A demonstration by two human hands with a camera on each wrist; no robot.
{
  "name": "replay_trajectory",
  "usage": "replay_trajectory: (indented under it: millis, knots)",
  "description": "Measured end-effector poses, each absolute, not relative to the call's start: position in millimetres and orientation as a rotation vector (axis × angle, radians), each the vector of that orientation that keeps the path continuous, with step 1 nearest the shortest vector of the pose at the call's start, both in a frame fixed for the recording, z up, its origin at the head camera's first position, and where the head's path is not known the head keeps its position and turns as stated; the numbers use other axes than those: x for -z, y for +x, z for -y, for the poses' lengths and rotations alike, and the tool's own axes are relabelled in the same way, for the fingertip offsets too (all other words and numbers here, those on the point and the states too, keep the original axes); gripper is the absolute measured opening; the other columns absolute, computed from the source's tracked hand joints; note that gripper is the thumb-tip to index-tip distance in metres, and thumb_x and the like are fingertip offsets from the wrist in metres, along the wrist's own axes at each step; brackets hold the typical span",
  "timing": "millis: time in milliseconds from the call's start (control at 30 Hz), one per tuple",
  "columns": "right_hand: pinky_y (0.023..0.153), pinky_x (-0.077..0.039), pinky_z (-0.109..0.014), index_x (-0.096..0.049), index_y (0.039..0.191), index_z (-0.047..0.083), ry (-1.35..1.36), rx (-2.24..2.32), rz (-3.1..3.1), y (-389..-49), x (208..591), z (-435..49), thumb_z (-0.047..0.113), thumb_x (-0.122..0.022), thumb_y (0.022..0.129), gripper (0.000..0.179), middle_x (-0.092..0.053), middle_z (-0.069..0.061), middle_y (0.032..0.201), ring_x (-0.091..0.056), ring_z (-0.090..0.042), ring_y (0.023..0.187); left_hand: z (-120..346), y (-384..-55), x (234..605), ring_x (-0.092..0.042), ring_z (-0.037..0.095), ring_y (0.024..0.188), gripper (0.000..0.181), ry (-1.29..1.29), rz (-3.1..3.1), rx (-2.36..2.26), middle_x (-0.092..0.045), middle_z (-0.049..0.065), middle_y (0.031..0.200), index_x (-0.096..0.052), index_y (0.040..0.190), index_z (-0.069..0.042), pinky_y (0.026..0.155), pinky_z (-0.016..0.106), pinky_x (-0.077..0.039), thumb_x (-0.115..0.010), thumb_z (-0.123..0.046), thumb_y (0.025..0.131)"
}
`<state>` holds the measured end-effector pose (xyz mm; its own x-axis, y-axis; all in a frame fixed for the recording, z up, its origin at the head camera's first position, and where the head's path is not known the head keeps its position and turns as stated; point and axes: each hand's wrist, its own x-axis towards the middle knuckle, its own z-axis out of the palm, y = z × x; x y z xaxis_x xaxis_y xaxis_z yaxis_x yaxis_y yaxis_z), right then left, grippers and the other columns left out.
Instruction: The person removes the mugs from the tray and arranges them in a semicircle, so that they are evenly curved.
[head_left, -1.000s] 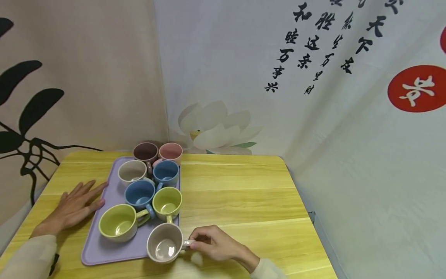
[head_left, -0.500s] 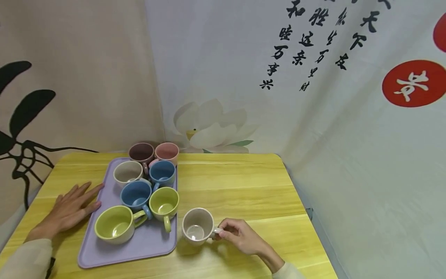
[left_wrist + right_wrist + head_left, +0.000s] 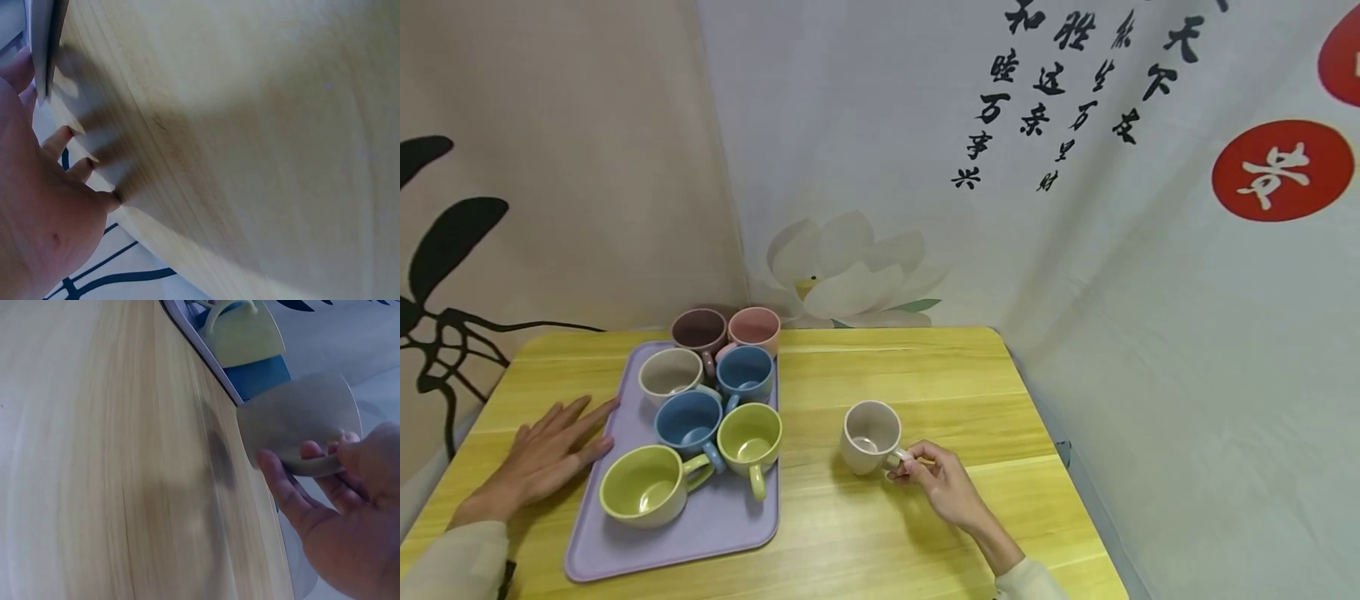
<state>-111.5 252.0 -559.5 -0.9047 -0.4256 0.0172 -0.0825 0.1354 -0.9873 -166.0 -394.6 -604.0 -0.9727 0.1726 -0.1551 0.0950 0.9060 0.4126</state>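
Note:
Pinched by its handle, a greyish-white mug [image 3: 870, 440] is held over the table right of the tray by my right hand [image 3: 946, 485]. In the right wrist view the mug [image 3: 300, 415] shows a shadow on the wood beneath it, with fingers and thumb round the handle. My left hand [image 3: 542, 458] lies with spread fingers on the table, index finger and thumb at the left rim of the lilac tray [image 3: 715, 533]. On that tray stand two green mugs [image 3: 643, 487], two blue mugs [image 3: 688, 423], a white mug [image 3: 670, 375], a pink mug [image 3: 754, 327] and a dark purple mug [image 3: 698, 332].
The wooden table [image 3: 880, 367] extends right of the tray to a rounded far corner. Behind it hangs a pale cloth [image 3: 880, 125] printed with a lotus, leaves and characters. The tray's far end lies near the table's back edge.
The greyish-white mug has moved from the tray's front right corner to the right and away from me, carried by my right hand. My left hand stays at the tray's rim.

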Motion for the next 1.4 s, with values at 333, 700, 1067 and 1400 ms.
replay_trajectory:
  millis: [333,700,1067,1400]
  knots:
    - [0.105,-0.067,-0.051,-0.061,0.123,-0.018,-0.172,1.955,-2.291,-116,566,-260,0.007,-0.055,0.119,0.026,-0.069,-0.041,0.122,-0.082,-0.049,0.114,395,-166,605,-0.005,0.083,0.158,0.08,0.205,-2.882,-0.616,-0.011,0.049,0.177,-0.018,0.181,-0.016,0.114,0.101,0.0,-0.043,-0.059,0.118]
    - [0.108,-0.066,-0.049,-0.063,0.115,-0.016,0.184,2.132,-2.367,-116,571,-276,0.002,-0.057,0.117,0.018,-0.071,-0.034,0.121,-0.083,-0.046,0.114,395,-167,607,-0.005,0.083,0.157,0.079,0.221,-2.894,-0.612,-0.01,0.049,0.177,-0.017,0.181,-0.016,0.114,0.101,0.0,-0.043,-0.058,0.119]
    - [0.106,-0.067,-0.045,-0.065,0.115,-0.019,0.49,2.269,-2.381,-116,573,-289,-0.001,-0.062,0.114,0.018,-0.077,-0.027,0.114,-0.086,-0.035,0.109,396,-166,605,-0.002,0.083,0.158,0.079,0.222,-2.885,-0.625,-0.008,0.048,0.178,-0.016,0.181,-0.017,0.114,0.101,0.002,-0.043,-0.057,0.119]
    - [0.103,-0.068,-0.034,-0.066,0.117,-0.021,0.752,2.492,-2.237,-111,571,-300,-0.001,-0.066,0.112,0.021,-0.082,-0.009,0.103,-0.086,-0.02,0.1,395,-168,606,-0.003,0.083,0.157,0.08,0.212,-2.882,-0.612,-0.009,0.049,0.177,-0.016,0.181,-0.016,0.114,0.101,0.001,-0.043,-0.058,0.119]
